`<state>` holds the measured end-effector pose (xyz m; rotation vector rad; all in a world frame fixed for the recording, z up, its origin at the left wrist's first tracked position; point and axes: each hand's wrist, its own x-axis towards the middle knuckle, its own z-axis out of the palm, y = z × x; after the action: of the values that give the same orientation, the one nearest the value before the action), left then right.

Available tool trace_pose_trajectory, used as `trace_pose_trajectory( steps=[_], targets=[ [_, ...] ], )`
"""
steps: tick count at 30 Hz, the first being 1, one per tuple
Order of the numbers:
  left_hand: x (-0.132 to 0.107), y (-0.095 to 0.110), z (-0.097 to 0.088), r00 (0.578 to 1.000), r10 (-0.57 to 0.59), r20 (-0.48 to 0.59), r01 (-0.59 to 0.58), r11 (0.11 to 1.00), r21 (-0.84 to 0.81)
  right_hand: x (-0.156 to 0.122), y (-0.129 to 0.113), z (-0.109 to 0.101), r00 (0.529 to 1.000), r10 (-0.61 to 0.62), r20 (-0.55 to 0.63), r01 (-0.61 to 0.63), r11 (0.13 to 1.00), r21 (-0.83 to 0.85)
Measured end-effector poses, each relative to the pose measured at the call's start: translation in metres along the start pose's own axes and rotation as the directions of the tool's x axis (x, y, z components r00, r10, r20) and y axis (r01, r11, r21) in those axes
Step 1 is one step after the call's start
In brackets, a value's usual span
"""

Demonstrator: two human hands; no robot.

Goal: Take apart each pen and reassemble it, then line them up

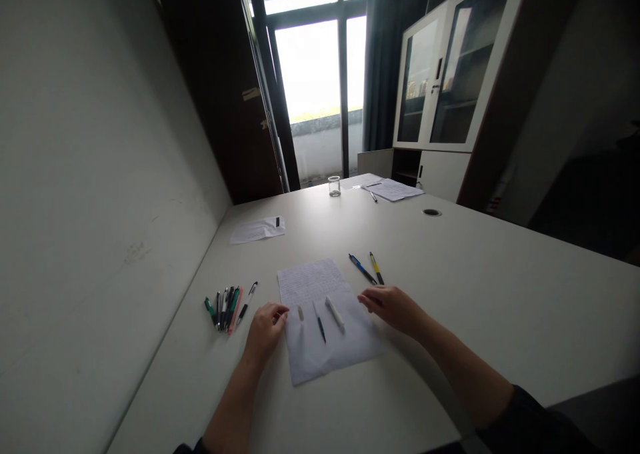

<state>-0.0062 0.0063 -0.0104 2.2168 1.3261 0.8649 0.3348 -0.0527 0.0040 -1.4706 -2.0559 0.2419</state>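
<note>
A sheet of paper (336,362) with handwriting on its far part lies on the table. On it, side by side and apart, lie a small translucent pen part (301,313), a pen refill (319,323) with a dark lower half, and a white pen barrel (335,313). My left hand (267,327) rests at the sheet's left edge, fingers loosely bent and nothing visible in them. Over the right edge, my right hand (393,307) has its fingers loosely bent, also with nothing visible in them. Just beyond it are a blue pen (362,268) and a yellow pen (377,268).
Several pens (230,307) lie grouped left of my left hand. Another sheet (257,230) with a small dark object lies farther back, near the wall (100,207). At the far end are a glass (334,187), papers (393,189), a pen (373,197) and a round cable hole (431,212).
</note>
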Motion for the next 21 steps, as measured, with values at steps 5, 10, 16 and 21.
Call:
trace_pose_trajectory(
  steps=[5, 10, 16, 21],
  targets=[
    [-0.0004, 0.0002, -0.0007, 1.0, 0.008, -0.001, -0.008, 1.0, -0.012, 0.0009, -0.0019, -0.0001, 1.0, -0.01, 0.008, 0.01, 1.0, 0.019],
    [0.0, -0.0005, -0.0002, 1.0, 0.01, -0.002, -0.01, 1.0, -0.017, 0.001, -0.0024, -0.0003, 0.999, -0.03, 0.022, 0.029, 0.999, 0.016],
    [0.0005, 0.0007, 0.0001, 1.0, 0.024, -0.019, -0.024, 1.0, 0.004, 0.0, -0.0005, 0.0016, 0.999, -0.044, 0.027, 0.044, 0.999, 0.02],
    [-0.0002, 0.003, -0.0007, 0.996, 0.058, -0.067, -0.059, 0.998, -0.011, 0.0003, -0.0018, 0.0017, 0.998, -0.046, 0.035, 0.045, 0.999, 0.031]
  ],
)
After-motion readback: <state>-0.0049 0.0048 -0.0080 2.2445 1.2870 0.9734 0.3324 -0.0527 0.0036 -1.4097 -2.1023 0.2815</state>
